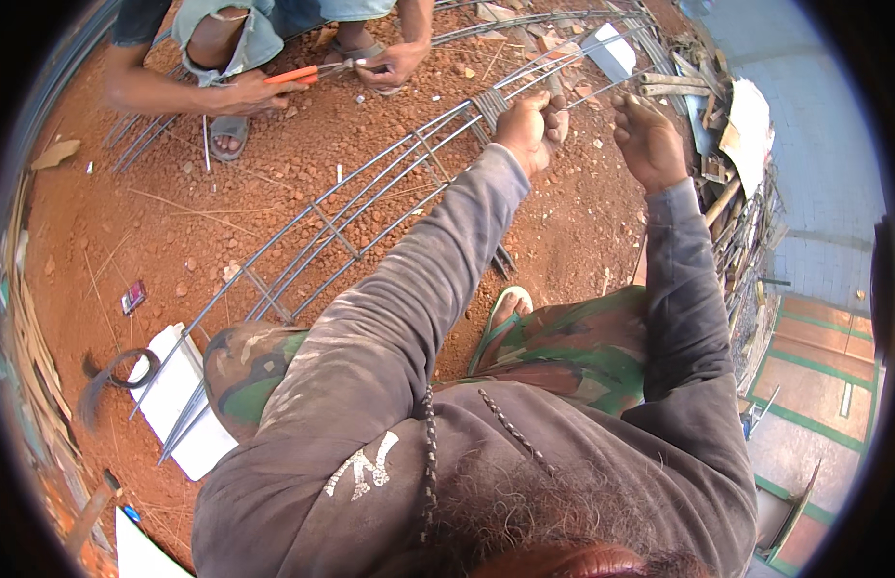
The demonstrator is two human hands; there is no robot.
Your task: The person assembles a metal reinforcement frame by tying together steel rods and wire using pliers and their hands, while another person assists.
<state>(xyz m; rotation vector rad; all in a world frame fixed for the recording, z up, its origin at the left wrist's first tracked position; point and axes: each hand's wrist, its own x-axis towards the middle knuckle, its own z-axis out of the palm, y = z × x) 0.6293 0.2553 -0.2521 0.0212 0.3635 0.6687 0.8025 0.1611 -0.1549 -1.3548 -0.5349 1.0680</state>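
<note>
The rebar cage (370, 197) lies on the red ground (178, 193), its long axis running from my lower left to the upper right. My left hand (530, 128) is clenched around the bars near the tied bundle. My right hand (648, 140) is just beside, fingers curled on a thin wire (602, 93), a little further along. Another person's hands (390, 63) hold orange pliers (303, 73) across the cage. On my right a scrap pile (737, 202) limits room; the left is more open.
</note>
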